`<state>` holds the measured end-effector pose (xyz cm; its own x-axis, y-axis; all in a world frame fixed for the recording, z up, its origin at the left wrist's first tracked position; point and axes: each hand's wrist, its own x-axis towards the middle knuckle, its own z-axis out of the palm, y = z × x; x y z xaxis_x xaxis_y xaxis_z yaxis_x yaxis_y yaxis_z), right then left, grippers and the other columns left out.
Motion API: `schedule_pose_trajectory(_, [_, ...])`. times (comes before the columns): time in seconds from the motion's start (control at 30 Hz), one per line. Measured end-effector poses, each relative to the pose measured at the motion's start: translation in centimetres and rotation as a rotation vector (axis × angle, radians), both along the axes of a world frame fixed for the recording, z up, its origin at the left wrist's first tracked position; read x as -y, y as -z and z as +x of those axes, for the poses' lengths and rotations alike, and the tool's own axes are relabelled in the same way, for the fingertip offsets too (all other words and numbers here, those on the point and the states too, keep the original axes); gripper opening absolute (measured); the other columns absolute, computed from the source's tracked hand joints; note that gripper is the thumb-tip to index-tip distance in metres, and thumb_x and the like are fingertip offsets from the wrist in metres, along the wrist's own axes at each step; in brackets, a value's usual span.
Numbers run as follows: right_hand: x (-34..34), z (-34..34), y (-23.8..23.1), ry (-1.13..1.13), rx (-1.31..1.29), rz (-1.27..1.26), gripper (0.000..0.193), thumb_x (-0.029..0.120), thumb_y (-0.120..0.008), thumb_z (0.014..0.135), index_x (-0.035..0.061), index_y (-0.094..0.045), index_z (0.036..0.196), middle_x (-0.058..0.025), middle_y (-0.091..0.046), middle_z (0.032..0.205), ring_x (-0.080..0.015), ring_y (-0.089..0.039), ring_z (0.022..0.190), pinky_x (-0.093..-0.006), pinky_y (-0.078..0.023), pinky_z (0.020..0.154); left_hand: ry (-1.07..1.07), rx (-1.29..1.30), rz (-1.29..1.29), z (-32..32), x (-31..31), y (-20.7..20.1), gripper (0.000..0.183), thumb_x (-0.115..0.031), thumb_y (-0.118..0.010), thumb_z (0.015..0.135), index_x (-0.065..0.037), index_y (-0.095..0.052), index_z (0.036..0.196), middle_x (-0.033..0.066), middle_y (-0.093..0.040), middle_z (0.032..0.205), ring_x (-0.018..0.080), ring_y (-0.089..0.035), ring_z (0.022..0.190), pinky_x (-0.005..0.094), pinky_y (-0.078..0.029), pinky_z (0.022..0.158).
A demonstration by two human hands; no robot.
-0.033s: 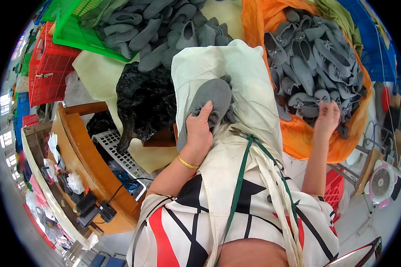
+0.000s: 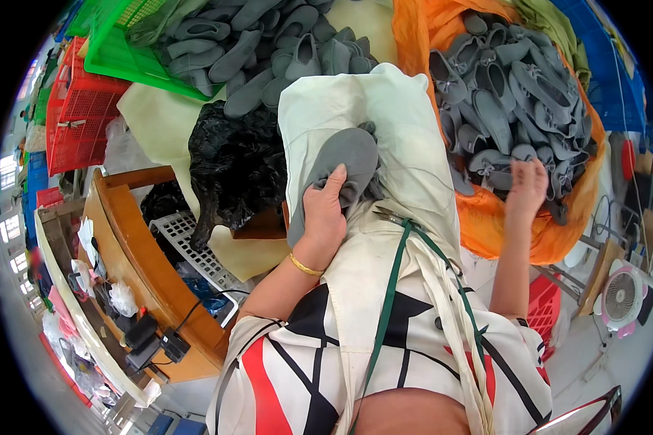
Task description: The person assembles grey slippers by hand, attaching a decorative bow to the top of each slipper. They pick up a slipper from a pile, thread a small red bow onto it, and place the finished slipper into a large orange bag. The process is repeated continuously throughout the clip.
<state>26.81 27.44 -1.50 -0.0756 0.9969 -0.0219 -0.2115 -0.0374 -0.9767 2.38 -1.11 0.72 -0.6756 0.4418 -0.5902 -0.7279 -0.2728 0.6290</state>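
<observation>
My left hand (image 2: 325,214) grips a grey slip-on shoe (image 2: 348,156), thumb across it, above the white cloth (image 2: 413,116) on my lap. A gathered grey trim shows at the shoe's right side. From there a thin dark thread (image 2: 432,176) curves right over the cloth. My right hand (image 2: 527,187) is raised at the right, in front of the orange sack, fingers drawn together in a pinch. Whatever they hold is too small to make out. Small metal snips (image 2: 389,215) on a green ribbon (image 2: 395,283) lie on my apron below the shoe.
Many grey shoes fill the orange sack (image 2: 486,225) at right; others are heaped by a green crate (image 2: 149,69) at the far left. A black plastic bag (image 2: 236,167) and wooden desk (image 2: 149,268) stand left. A small fan (image 2: 622,296) is at right.
My right hand has shifted slightly left, and its fingers have turned a little. My left hand and the shoe stay in place.
</observation>
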Motion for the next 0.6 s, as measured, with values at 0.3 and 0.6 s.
schedule_pose_trajectory(0.3, [13.1,-13.5,-4.7,-1.083,0.357,-0.317,0.013,0.012,-0.060,0.094,0.0060,-0.063,0.106,0.0016,-0.058,0.069,-0.0031,-0.051,0.058,-0.0203,-0.041,0.053,0.022,0.030,0.023,0.2,0.1,-0.1,0.020,-0.011,-0.072,0.086,0.000,-0.066,0.102,0.0060,-0.068,0.099,0.0151,-0.064,0.087,0.0289,-0.052,0.079])
schedule_pose_trajectory(0.6, [14.8,-15.4,-4.5,-1.159,0.514,0.026,0.016,0.008,-0.058,0.088,0.0011,-0.064,0.101,-0.0050,-0.062,0.074,-0.0090,-0.051,0.062,-0.0261,-0.044,0.059,0.036,0.079,0.007,0.0,0.0,-0.9,0.009,-0.011,-0.068,0.089,-0.004,-0.066,0.093,0.0043,-0.068,0.093,0.0135,-0.064,0.083,0.0283,-0.052,0.078])
